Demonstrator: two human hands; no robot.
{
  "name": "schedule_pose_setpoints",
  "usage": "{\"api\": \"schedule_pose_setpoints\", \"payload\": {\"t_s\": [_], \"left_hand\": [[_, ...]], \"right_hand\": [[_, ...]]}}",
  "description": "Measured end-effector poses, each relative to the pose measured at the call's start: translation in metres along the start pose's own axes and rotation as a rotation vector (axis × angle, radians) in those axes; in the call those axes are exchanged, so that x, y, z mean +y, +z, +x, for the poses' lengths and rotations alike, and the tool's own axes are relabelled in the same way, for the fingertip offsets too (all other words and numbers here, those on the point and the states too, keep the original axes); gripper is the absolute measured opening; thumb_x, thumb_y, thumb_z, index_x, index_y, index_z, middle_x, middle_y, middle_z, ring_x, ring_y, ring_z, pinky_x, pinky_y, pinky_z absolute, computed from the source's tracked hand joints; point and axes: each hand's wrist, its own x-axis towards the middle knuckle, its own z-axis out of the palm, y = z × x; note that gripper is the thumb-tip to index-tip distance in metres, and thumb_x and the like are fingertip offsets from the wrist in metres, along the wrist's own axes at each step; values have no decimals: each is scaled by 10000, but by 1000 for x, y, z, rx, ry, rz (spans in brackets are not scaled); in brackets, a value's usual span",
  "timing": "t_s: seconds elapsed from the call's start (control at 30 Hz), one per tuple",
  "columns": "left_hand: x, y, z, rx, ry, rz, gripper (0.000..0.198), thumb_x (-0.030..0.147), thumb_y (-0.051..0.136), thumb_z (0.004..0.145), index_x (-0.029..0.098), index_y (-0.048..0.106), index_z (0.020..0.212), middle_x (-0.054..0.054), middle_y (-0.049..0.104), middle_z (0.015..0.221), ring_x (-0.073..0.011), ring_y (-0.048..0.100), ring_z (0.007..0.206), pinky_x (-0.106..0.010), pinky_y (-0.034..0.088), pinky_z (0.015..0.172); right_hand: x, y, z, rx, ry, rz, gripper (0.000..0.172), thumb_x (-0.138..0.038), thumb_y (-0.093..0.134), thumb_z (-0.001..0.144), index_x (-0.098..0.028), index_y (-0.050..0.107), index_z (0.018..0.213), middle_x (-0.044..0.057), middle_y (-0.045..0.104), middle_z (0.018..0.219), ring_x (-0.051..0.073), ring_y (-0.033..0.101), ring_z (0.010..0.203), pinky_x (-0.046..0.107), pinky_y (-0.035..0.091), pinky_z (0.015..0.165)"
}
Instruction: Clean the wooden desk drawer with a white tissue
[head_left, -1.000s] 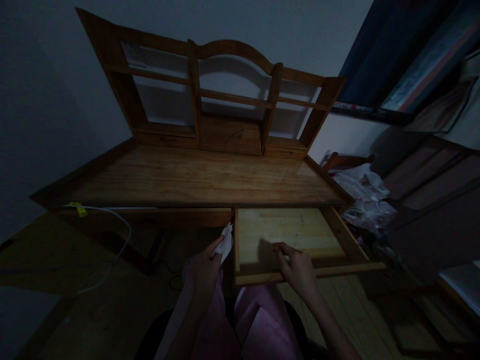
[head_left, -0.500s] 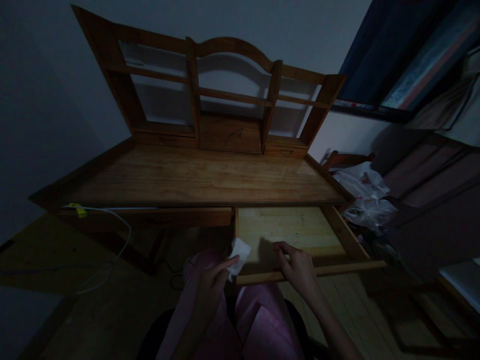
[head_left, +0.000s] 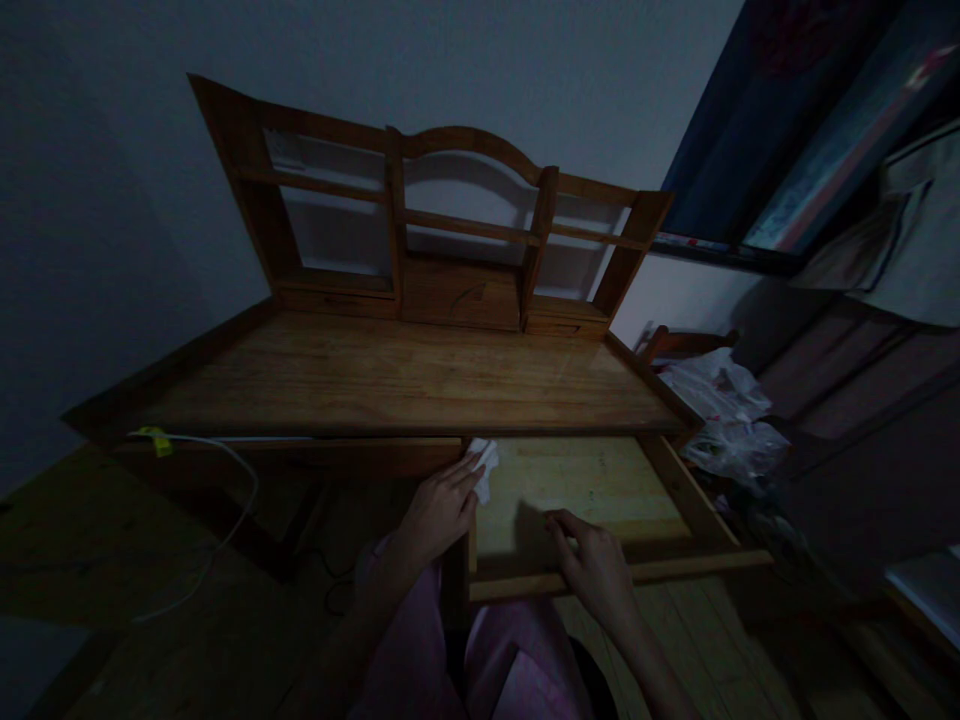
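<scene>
A white tissue (head_left: 484, 470) is in my left hand (head_left: 442, 510), whose fingers press it against the left side wall of the pulled-out wooden drawer (head_left: 555, 583), near the desk's front edge. My right hand (head_left: 592, 560) hangs over the drawer's front board, its curled fingers just inside above the drawer bottom. Those fingers are closed; in the dim light I cannot make out whether anything is between them. The drawer's pale bottom (head_left: 570, 480) has a few small dark marks on its right half.
The drawer belongs to a wooden desk (head_left: 450, 375) with a shelf hutch (head_left: 465, 228) against the wall. A white cable (head_left: 251, 490) with a yellow tag hangs at the left. Plastic bags (head_left: 720, 390) lie on a chair at the right.
My left hand has moved forward with the tissue, from the drawer's front left corner to the far end of its left wall. My right hand has hardly moved. The view has tilted up slightly.
</scene>
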Motion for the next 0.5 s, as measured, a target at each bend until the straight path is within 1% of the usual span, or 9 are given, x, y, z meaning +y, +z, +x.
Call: {"api": "schedule_pose_setpoints", "payload": {"t_s": [0.03, 0.1, 0.2, 0.3, 0.4, 0.5], "left_hand": [[-4, 4, 1, -26, 18, 20, 525, 149, 424, 913, 164, 598, 1408, -67, 520, 1531, -163, 472, 1436, -344, 351, 1226], [-9, 10, -3, -36, 10, -9, 521, 135, 426, 909, 177, 612, 1393, -60, 542, 1516, -158, 483, 1427, -344, 356, 1225], [-10, 12, -16, -21, -30, -155, 500, 128, 428, 912, 226, 654, 1347, -35, 576, 1486, -148, 516, 1400, -355, 374, 1218], [-8, 11, -32, -39, -89, -329, 479, 146, 414, 936, 273, 676, 1317, -12, 589, 1473, -143, 527, 1390, -367, 389, 1209], [-6, 10, -49, -45, -138, -463, 449, 172, 419, 949, 291, 709, 1272, -12, 625, 1435, -155, 552, 1368, -365, 413, 1184], [-8, 12, -64, -32, -145, -559, 426, 198, 423, 950, 299, 750, 1203, -19, 665, 1387, -184, 599, 1321, -381, 444, 1149]], "right_hand": [[0, 0, 0, 4, -2, 4, 368, -336, 358, 1033, -251, 712, 1083, 54, 788, 955, 227, 754, 912, 278, 498, 781], [0, 0, 0, 11, -5, 9, 367, -334, 355, 1034, -254, 709, 1089, 53, 787, 954, 227, 754, 919, 279, 500, 796], [-1, 0, -1, 4, -3, 4, 367, -345, 351, 1039, -255, 705, 1082, 52, 787, 980, 231, 754, 930, 281, 497, 795], [-2, 0, 0, -3, 8, -12, 374, -355, 343, 1045, -259, 702, 1088, 50, 788, 1002, 233, 753, 940, 281, 491, 782], [-2, 0, 0, -9, 15, -1, 372, -358, 347, 1042, -258, 702, 1091, 49, 788, 1003, 232, 752, 942, 280, 490, 780], [0, 0, 0, -10, 9, 2, 362, -347, 359, 1033, -255, 701, 1105, 48, 786, 1009, 235, 751, 943, 281, 487, 771]]}}
